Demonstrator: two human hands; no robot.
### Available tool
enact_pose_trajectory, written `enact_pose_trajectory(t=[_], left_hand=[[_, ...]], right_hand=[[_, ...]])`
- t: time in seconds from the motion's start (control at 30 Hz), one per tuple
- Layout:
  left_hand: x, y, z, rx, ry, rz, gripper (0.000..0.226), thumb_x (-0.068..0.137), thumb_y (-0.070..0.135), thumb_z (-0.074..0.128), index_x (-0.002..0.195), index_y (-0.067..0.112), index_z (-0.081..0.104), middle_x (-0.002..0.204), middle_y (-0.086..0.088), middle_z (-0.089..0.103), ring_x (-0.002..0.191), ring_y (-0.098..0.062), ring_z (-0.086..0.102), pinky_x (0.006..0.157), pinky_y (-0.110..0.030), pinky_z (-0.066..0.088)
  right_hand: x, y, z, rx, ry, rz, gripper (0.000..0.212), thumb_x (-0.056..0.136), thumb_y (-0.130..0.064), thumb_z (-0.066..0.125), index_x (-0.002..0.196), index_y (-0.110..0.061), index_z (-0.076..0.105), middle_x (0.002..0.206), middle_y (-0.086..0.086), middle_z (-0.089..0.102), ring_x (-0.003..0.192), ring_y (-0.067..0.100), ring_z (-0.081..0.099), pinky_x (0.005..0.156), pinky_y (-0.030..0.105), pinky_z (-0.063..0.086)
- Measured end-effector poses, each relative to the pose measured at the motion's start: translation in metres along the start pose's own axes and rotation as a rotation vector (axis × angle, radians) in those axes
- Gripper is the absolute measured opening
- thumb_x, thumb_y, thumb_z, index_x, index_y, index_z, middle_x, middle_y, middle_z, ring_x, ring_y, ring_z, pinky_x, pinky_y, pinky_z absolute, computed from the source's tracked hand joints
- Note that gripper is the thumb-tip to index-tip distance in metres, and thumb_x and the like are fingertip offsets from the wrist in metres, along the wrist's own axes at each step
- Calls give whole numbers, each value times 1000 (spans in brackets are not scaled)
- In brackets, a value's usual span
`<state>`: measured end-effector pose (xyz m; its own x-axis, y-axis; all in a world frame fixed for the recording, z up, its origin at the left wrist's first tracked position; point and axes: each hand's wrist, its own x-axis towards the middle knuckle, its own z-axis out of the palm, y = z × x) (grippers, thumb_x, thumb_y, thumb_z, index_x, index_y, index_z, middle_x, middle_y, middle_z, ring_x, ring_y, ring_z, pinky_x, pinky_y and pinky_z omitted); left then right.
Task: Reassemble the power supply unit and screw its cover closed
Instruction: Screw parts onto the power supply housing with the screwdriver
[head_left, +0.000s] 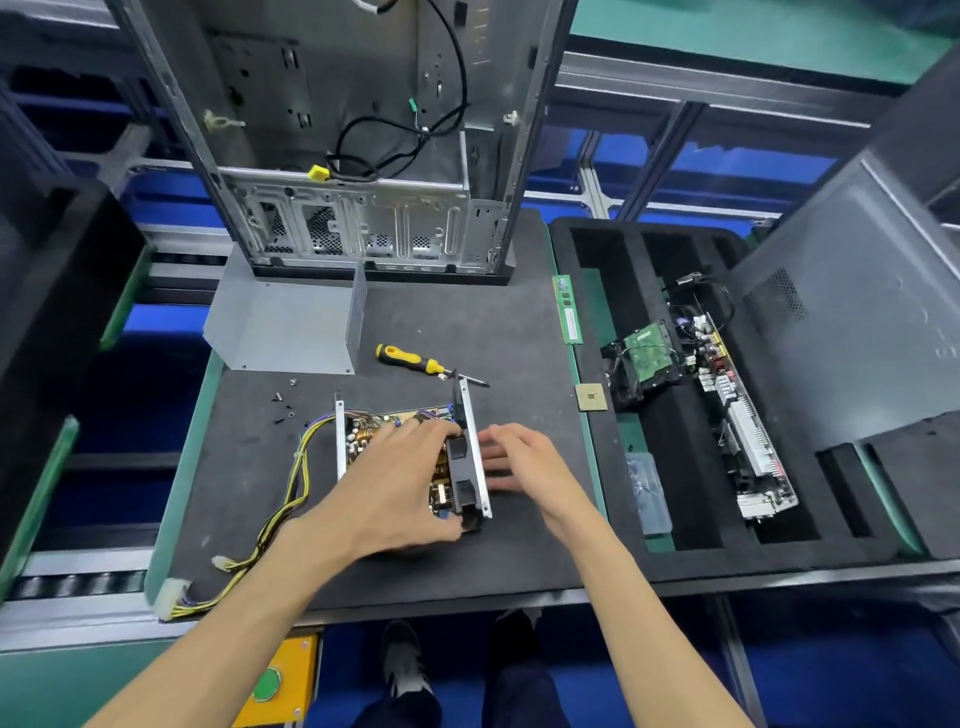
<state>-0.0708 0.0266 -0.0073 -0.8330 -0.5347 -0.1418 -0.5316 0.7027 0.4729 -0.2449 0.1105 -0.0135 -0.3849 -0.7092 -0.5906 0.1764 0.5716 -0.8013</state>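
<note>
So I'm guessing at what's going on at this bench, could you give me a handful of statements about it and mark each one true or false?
1. The screwdriver is in the right hand. False: it lies on the mat, beyond the open power supply unit.
2. The metal cover is off the unit, lying behind it. True.
3. The left hand grips the unit's black fan end. True.
4. Loose screws lie to the right of the unit. False: they lie to its left.
5. The yellow cable bundle trails off to the left. True.
</note>
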Motion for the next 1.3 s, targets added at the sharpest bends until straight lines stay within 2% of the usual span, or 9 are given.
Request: enact_pose_trajectory(t=[0.1, 0.27, 0.43, 0.6, 0.77, 0.9, 1.03, 1.17, 1.3], left_hand=[[-3, 4, -3, -59, 65, -4, 94, 60, 66, 62, 142, 27, 40, 124, 13, 53, 112, -13, 46, 97, -28, 36], [-3, 1, -21, -151, 185, -76, 92, 54, 64, 64, 136, 26, 44, 90, 27, 37, 91, 6, 34, 76, -22, 30], [-6, -1, -14, -101, 16, -89, 97, 55, 68, 61, 142, 34, 35, 112, 12, 40, 103, -11, 29, 89, -27, 31], [1, -1, -3, -118, -61, -97, 96, 60, 65, 69, 145, 40, 30, 109, 11, 34, 108, -12, 27, 90, -28, 34], [0, 2, -4, 154, 23, 34, 92, 66, 71, 64, 144, 29, 42, 129, 7, 48, 113, -17, 33, 98, -31, 31], [0, 6, -7, 263, 101, 76, 88, 62, 72, 64, 135, 22, 56, 125, 0, 51, 109, -25, 44, 94, -38, 39], [6, 7, -6, 303, 87, 38, 91, 64, 74, 63, 139, 24, 50, 126, 0, 48, 110, -25, 41, 94, -38, 35], [2, 10, 3, 195, 85, -9, 104, 67, 66, 71, 153, 21, 35, 116, 2, 50, 102, -17, 29, 96, -37, 35], [0, 7, 3, -8, 11, -86, 113, 68, 65, 75, 158, 36, 13, 112, 4, 34, 102, -14, 24, 95, -28, 31]], right_hand=[[0, 0, 0, 10, -13, -5, 26, 106, -26, 49, 109, -12, 70, 100, 7, 77, 87, 11, 75, 67, 22, 58], [3, 2, 0, 31, -30, -10, 26, 105, -25, 51, 111, -9, 70, 105, 12, 76, 99, 22, 74, 76, 29, 62], [4, 4, 2, 39, -20, -2, 26, 105, -26, 50, 109, -9, 70, 105, 14, 76, 97, 22, 73, 73, 27, 60], [3, 5, 2, 29, -19, -12, 25, 105, -26, 50, 108, -13, 71, 101, 6, 77, 87, 11, 74, 68, 21, 57], [5, 6, 1, 28, -25, -13, 22, 105, -27, 51, 104, -18, 71, 97, 1, 76, 84, 6, 74, 69, 22, 58], [4, 6, 2, -31, -41, -27, 26, 103, -42, 56, 108, -21, 69, 103, -1, 76, 91, 7, 73, 73, 22, 59], [-4, 6, -2, -102, -135, -73, 51, 81, -65, 69, 118, -30, 62, 114, -8, 69, 92, -7, 68, 69, 13, 54], [-4, 8, -5, -171, -196, -92, 46, 86, -41, 79, 125, -31, 55, 118, -8, 66, 98, -3, 67, 73, 16, 54], [-2, 3, -7, -165, -222, -79, 50, 88, -31, 80, 130, -23, 54, 118, -3, 66, 103, 6, 68, 73, 17, 56]])
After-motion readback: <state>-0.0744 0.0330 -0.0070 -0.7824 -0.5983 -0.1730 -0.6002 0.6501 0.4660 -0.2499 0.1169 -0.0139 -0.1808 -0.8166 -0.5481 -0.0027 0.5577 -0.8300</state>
